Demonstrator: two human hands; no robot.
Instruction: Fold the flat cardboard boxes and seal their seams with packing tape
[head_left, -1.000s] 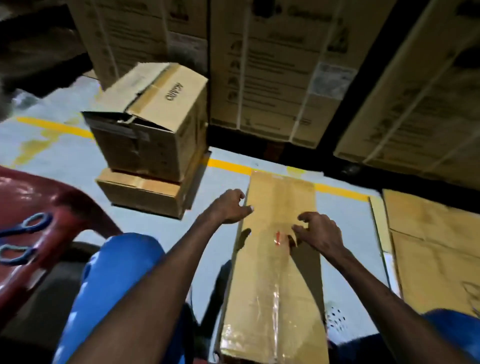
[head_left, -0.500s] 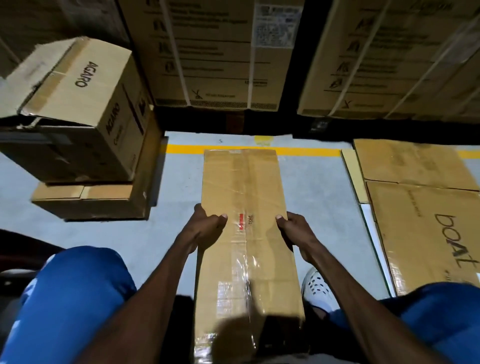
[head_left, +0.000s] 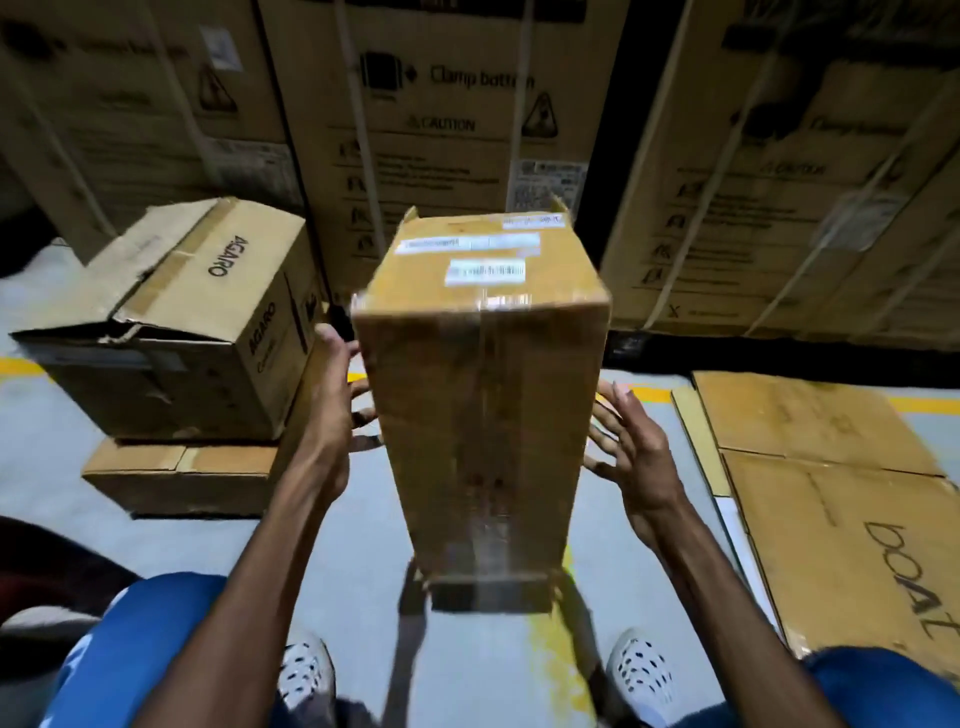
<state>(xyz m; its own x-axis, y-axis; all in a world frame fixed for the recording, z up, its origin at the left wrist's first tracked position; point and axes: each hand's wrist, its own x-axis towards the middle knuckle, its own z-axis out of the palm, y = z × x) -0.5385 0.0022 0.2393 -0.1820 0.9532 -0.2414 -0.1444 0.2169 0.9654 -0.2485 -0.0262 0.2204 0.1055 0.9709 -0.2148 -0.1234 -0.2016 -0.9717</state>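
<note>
A tall, narrow cardboard box (head_left: 483, 415) hangs in the air in front of me, blurred by motion. Clear packing tape runs down the seam of the side facing me, and white labels sit on its upper face. My left hand (head_left: 337, 400) presses against the box's left side with the thumb up and the fingers spread flat. My right hand (head_left: 631, 447) lies against the right side, fingers straight and fanned. The box is carried between the two palms, above the grey floor (head_left: 363, 545).
An open AGARO box (head_left: 208, 322) sits on a flat carton (head_left: 182, 473) at the left. Large strapped cartons (head_left: 447, 130) wall off the back. Flattened cardboard sheets (head_left: 831, 493) lie on the floor at the right. My knees and white shoes (head_left: 304, 670) are below.
The box lay flat on the floor with my hands on its long sides. It is now raised off the floor with its far end tipped up, held between my palms.
</note>
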